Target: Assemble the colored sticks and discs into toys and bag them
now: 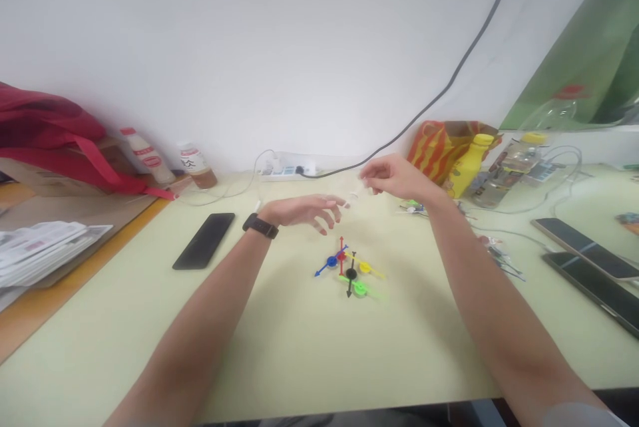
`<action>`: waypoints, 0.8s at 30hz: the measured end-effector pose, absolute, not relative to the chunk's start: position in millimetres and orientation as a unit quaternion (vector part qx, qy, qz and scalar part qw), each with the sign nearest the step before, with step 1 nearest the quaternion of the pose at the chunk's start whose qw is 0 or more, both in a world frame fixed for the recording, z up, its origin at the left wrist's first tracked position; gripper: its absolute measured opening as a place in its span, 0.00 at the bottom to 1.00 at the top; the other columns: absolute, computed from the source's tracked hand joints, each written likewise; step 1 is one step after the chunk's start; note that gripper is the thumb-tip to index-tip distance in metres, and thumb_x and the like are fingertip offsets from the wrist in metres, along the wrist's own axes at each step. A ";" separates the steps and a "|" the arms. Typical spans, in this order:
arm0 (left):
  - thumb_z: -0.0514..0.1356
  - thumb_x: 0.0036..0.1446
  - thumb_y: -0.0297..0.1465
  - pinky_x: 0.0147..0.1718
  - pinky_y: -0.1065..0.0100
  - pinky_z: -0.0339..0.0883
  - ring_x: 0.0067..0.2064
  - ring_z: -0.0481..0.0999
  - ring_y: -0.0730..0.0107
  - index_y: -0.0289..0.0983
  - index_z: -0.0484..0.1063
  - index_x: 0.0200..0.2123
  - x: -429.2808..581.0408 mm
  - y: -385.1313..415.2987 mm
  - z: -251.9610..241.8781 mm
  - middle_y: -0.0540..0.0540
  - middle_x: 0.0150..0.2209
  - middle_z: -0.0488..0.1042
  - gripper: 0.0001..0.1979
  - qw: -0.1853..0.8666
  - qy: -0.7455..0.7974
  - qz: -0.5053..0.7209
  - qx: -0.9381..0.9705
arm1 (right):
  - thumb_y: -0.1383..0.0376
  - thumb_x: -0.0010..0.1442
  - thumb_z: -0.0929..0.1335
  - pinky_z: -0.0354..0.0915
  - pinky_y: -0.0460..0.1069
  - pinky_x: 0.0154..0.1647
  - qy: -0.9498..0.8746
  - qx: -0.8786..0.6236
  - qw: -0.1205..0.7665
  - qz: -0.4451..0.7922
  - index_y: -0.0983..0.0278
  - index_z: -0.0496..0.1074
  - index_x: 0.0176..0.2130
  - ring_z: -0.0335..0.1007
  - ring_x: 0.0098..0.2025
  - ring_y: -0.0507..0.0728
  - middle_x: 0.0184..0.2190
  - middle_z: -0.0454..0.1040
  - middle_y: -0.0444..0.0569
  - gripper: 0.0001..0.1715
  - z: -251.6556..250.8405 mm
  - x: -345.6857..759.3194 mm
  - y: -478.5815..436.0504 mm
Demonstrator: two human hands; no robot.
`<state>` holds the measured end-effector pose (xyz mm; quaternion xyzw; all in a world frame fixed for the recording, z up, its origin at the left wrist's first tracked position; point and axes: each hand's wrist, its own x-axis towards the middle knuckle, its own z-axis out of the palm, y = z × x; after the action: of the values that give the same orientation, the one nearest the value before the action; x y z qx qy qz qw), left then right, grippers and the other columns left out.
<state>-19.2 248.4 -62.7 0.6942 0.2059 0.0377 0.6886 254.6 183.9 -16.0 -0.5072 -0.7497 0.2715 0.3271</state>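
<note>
My left hand point(305, 211), with a black watch on its wrist, hovers above the pale table point(279, 347) with its fingers loosely spread and nothing visible in them. My right hand point(392, 177) is raised just to the right of it, fingers pinched together on something small and pale that I cannot make out. Below both hands, several small plastic arrows point(349, 271) in blue, red, black, yellow and green lie in a cluster on the table. Neither hand touches them.
A black phone point(204, 241) lies to the left. Two bottles point(172, 161), a power strip point(287, 169) and a red bag point(54, 134) line the back. Right: a patterned bag point(444, 141), yellow bottle point(472, 164), clear bottle point(514, 164), two phones point(584, 261), loose small parts point(499, 254).
</note>
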 end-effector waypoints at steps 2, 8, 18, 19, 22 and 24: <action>0.61 0.65 0.46 0.49 0.55 0.73 0.50 0.72 0.56 0.43 0.70 0.60 -18.2 248.8 -64.0 0.39 0.51 0.71 0.25 0.689 0.206 0.038 0.694 | 0.63 0.58 0.72 0.68 0.48 0.32 -0.758 -0.502 0.318 0.268 0.65 0.78 0.41 0.74 0.29 0.55 0.28 0.78 0.49 0.10 -18.9 255.3 187.0; 0.61 0.65 0.46 0.49 0.55 0.72 0.51 0.72 0.56 0.42 0.71 0.59 -15.2 248.4 -65.4 0.39 0.52 0.71 0.23 0.697 0.198 0.042 0.688 | 0.60 0.61 0.71 0.66 0.47 0.29 -0.768 -0.504 0.292 0.266 0.64 0.78 0.42 0.71 0.29 0.55 0.28 0.77 0.50 0.12 -24.5 256.2 192.1; 0.59 0.63 0.48 0.47 0.58 0.70 0.50 0.71 0.54 0.41 0.71 0.62 -25.2 258.4 -70.5 0.37 0.53 0.71 0.28 0.721 0.198 0.065 0.661 | 0.55 0.65 0.68 0.66 0.48 0.32 -0.750 -0.564 0.251 0.237 0.64 0.78 0.44 0.73 0.32 0.56 0.36 0.81 0.54 0.16 -23.9 265.4 193.5; 0.59 0.63 0.48 0.47 0.58 0.70 0.50 0.71 0.54 0.41 0.71 0.62 -26.7 259.5 -70.5 0.36 0.53 0.71 0.29 0.721 0.198 0.069 0.660 | 0.56 0.64 0.69 0.66 0.48 0.33 -0.752 -0.568 0.233 0.237 0.64 0.78 0.43 0.73 0.34 0.57 0.37 0.82 0.54 0.15 -25.2 266.8 194.6; 0.59 0.63 0.48 0.48 0.58 0.70 0.50 0.70 0.54 0.41 0.71 0.63 -30.1 261.4 -70.2 0.36 0.53 0.70 0.29 0.720 0.202 0.075 0.660 | 0.60 0.61 0.70 0.67 0.48 0.35 -0.783 -0.547 0.128 0.267 0.63 0.79 0.43 0.76 0.39 0.59 0.40 0.82 0.54 0.13 -33.1 267.8 198.7; 0.59 0.63 0.48 0.48 0.58 0.70 0.50 0.71 0.55 0.41 0.71 0.63 -32.3 262.5 -70.1 0.36 0.53 0.70 0.29 0.720 0.202 0.075 0.660 | 0.63 0.59 0.70 0.68 0.47 0.36 -0.805 -0.507 0.039 0.306 0.63 0.80 0.45 0.77 0.41 0.60 0.42 0.82 0.54 0.14 -41.2 263.9 201.5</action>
<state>-32.3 262.5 -70.1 0.6599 0.2015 0.0754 0.7199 263.9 201.5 -41.2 -0.5071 -0.8048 0.3059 0.0390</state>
